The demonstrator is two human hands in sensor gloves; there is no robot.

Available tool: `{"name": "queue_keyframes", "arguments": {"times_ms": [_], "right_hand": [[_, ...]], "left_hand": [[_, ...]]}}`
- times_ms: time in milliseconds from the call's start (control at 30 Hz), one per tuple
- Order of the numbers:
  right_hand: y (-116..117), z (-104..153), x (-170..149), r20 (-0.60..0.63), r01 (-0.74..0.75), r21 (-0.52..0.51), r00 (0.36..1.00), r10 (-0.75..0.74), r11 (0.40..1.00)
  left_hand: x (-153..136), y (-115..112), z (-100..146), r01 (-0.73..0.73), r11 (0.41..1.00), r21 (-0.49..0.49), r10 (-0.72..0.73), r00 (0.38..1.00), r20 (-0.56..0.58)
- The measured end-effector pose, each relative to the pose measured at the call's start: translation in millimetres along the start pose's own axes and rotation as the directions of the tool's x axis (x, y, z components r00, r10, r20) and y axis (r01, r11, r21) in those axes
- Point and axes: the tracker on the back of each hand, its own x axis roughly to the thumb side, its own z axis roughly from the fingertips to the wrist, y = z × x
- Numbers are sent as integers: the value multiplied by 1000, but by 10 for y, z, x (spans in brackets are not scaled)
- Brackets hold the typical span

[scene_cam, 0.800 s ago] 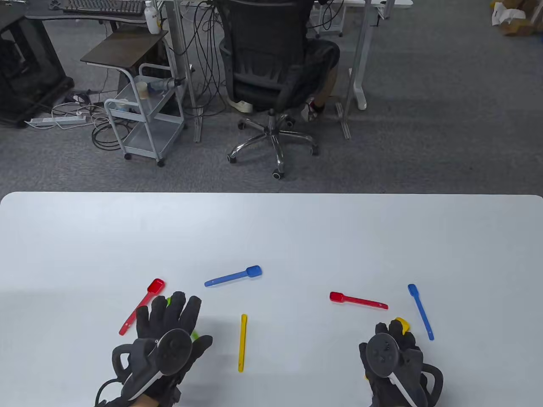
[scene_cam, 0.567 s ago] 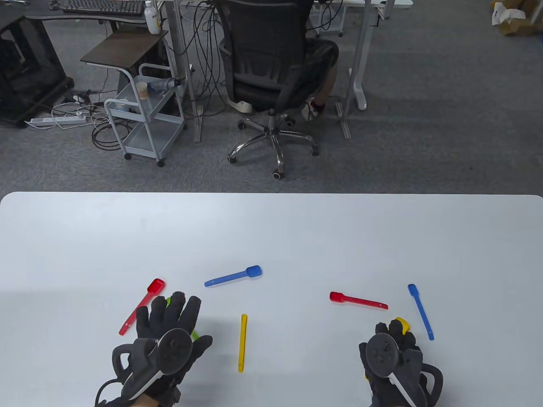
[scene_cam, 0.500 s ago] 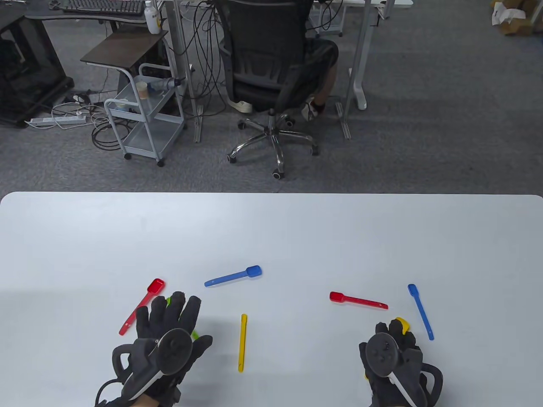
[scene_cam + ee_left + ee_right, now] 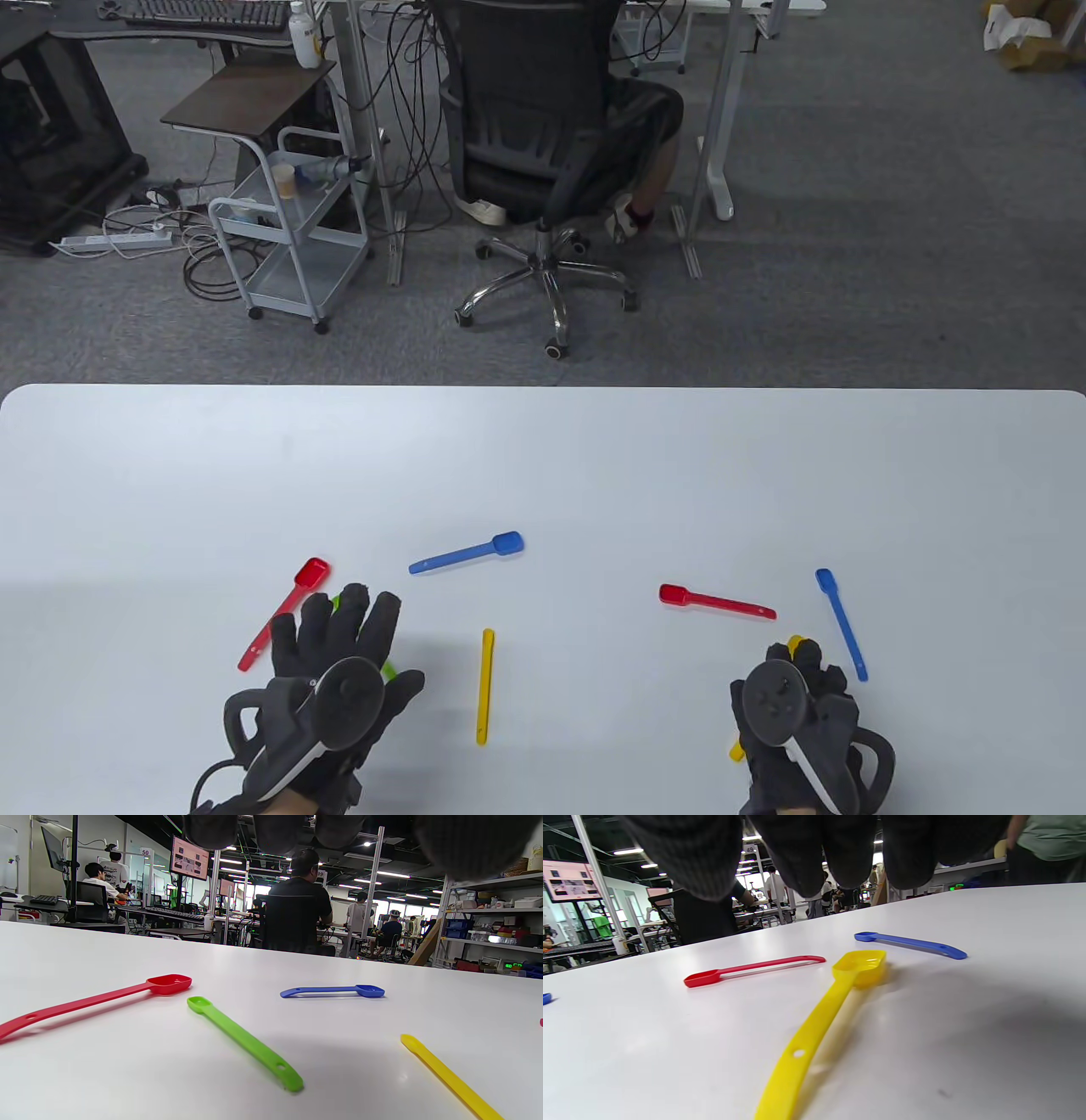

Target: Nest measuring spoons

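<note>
Below our right hand (image 4: 797, 709), fingers spread and gripping nothing, big yellow measuring spoon (image 4: 835, 993) flat on the white table (image 4: 543, 458), red spoon (image 4: 717, 601) beyond it, our left hand (image 4: 331, 671) splayed above green spoon (image 4: 244, 1041).

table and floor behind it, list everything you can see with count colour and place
red plastic measuring spoons: 2; one left of the left hand, one at right centre
blue plastic measuring spoons: 2; one at centre, one far right
yellow plastic measuring spoons: 2; a slim one between the hands, a big-bowled one under the right hand
green plastic measuring spoon: 1, under the left hand
white table: 1, foreground
black office chair: 1, occupied, behind the table
grey wheeled cart: 1, back left
left hand: black glove, fingers spread above the green spoon
right hand: black glove, above the yellow spoon
</note>
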Motion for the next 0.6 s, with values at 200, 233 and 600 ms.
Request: {"name": "queue_keyframes", "arguments": {"times_ms": [200, 233, 600], "right_hand": [[73, -61, -54, -82, -47, 48, 995, 51, 998], [90, -67, -56, -94, -58, 60, 994, 63, 997], [296, -120, -10, -169, -140, 167, 971, 168, 976]], "left_hand": [[0, -2, -2, 2, 1000, -9, -2, 1000, -1], [-1, -3, -2, 0, 1000, -10, 0, 1000, -1], [-1, -6, -3, -1, 1000, -17, 1, 1000, -1]]}}
